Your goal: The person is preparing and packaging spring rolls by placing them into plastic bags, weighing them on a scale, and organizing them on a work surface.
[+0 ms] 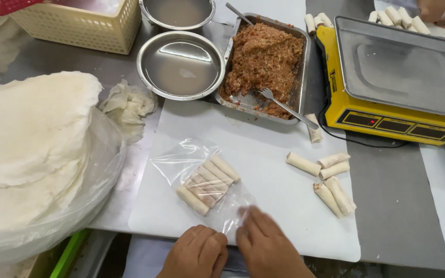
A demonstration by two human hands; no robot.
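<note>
With your right hand [264, 242] pinching the clear bag [202, 185] mouth and left hand [198, 253] loosely curled, holding nothing, I'd keep the packed rolls [208, 184] flat on the white mat [263, 154], pressing air out before folding.

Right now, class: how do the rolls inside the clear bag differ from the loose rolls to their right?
The bagged rolls lie side by side in a neat row inside clear plastic; the loose rolls lie bare and scattered at varied angles. Both hands are near the bagged rolls, neither by the loose rolls. Both sets are pale, thin cylinders.
</note>
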